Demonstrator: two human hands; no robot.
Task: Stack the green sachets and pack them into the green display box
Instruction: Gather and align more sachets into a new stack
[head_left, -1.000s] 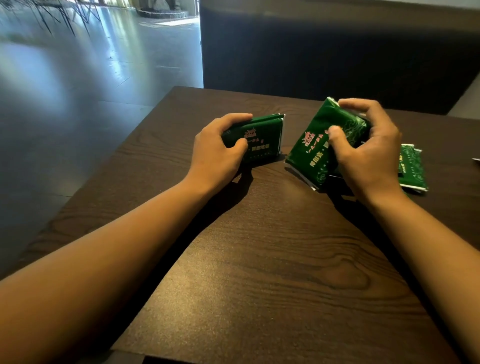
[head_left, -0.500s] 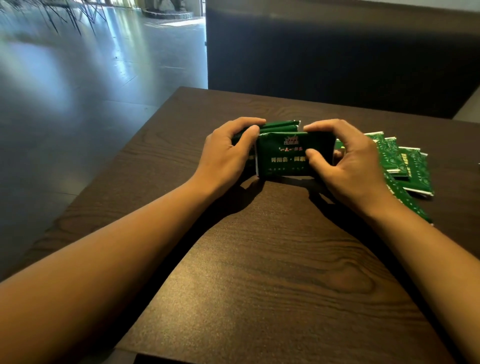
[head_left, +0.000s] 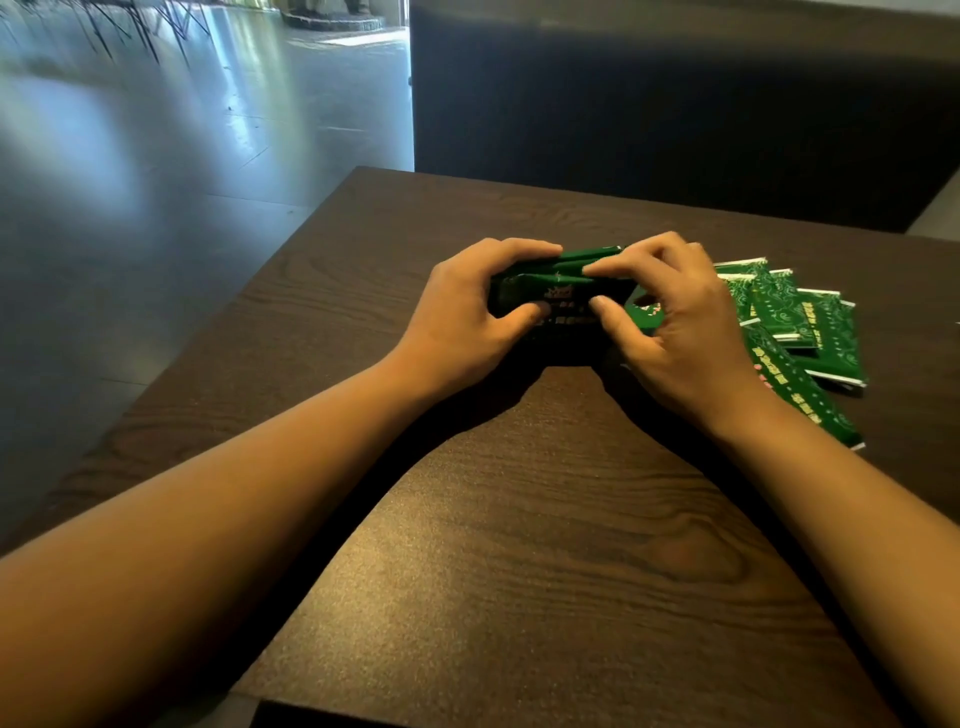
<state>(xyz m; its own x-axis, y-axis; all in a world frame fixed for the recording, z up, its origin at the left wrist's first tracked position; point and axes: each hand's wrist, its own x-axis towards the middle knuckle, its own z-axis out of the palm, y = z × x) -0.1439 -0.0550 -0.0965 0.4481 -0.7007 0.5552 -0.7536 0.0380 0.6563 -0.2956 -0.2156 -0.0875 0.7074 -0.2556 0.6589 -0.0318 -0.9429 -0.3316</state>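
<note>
A dark wood-grain counter (head_left: 519, 545) fills the lower frame, with a dark upholstered bench back (head_left: 675, 114) behind its far edge and a glossy tiled floor (head_left: 182, 130) off to the left. Both forearms reach in from the near edge and meet at the counter's middle. There the left hand (head_left: 467, 317) and the right hand (head_left: 675, 332) close on a small stack of green sachets (head_left: 561, 280) from opposite ends: each thumb presses the printed near face while the curled fingers (head_left: 524, 249) wrap over the top edge, so the bundle is pinched between the two hands, standing on edge with its long axis running left to right. The stack's layers show slightly fanned along the top, and squaring them looks to be the step in hand. Just right of the right hand, partly hidden under it, loose green sachets (head_left: 795, 322) lie flat and overlapping on the counter, their long axes pointing roughly away from the viewer. The right hand is plainly the nearer one to them, with nothing between. The green display box is not visible anywhere in view, so packing appears some way off and its direction cannot be told.
</note>
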